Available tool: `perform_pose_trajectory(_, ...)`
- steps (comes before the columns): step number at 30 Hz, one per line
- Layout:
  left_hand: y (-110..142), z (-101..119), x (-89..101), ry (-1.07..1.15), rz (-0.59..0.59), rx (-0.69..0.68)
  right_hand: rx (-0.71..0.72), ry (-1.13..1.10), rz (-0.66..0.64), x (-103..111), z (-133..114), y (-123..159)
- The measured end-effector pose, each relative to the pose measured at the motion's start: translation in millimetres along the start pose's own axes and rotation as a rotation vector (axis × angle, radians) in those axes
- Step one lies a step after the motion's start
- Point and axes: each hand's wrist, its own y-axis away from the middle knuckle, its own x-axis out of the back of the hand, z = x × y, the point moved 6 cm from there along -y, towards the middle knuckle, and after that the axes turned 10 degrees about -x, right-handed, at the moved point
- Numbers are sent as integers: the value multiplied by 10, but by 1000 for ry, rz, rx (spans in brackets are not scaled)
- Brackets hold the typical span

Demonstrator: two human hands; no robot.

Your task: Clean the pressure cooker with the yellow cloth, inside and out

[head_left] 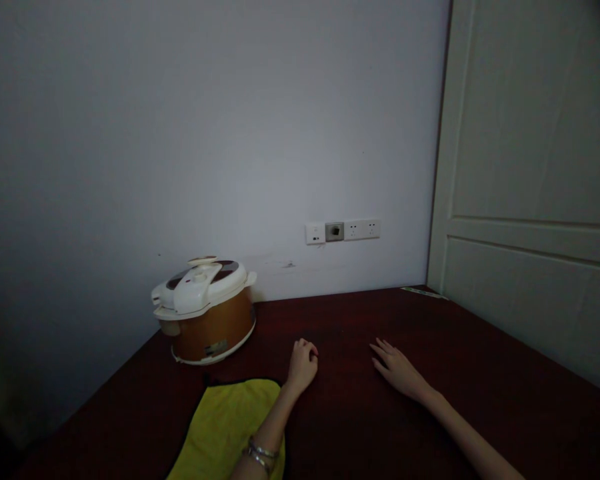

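My left hand [303,365] rests on the dark red tabletop [350,427] with its fingers curled in loosely, and nothing shows in it. Under that forearm lies a yellow cloth [220,420] with a dark border; bangles circle the wrist end of the arm. To the right, my right hand [395,368] lies flat on the table, fingers spread and holding nothing. A bare stretch of tabletop separates the two hands. Beyond the cloth, at the back left, stands an electric pressure cooker [213,330] with a white lid and an orange-brown body.
A pale wall rises behind the table and carries a row of sockets and switches [343,231]. A white panelled door or cabinet side [530,253] borders the table on the right. Near the far right corner lies a thin, flat strip [424,293].
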Motion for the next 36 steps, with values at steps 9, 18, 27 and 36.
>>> perform_pose_trajectory(9, 0, -25, 0, 20, -26, 62, 14, 10, 12, -68, 45, -38)
perform_pose_trajectory(18, -321, 704, 1031, 115, 112, -152, 37, -339, -34, 189, -573, -244)
perform_pose_trajectory(27, -510, 268, 3770, -354, 603, -91, 34, -1295, -529, 866, -2528, -730)
perform_pose_trajectory(36, -68, -1930, 4681, -279, 341, 830, -16, -1226, -633, 813, -3617, -1516)
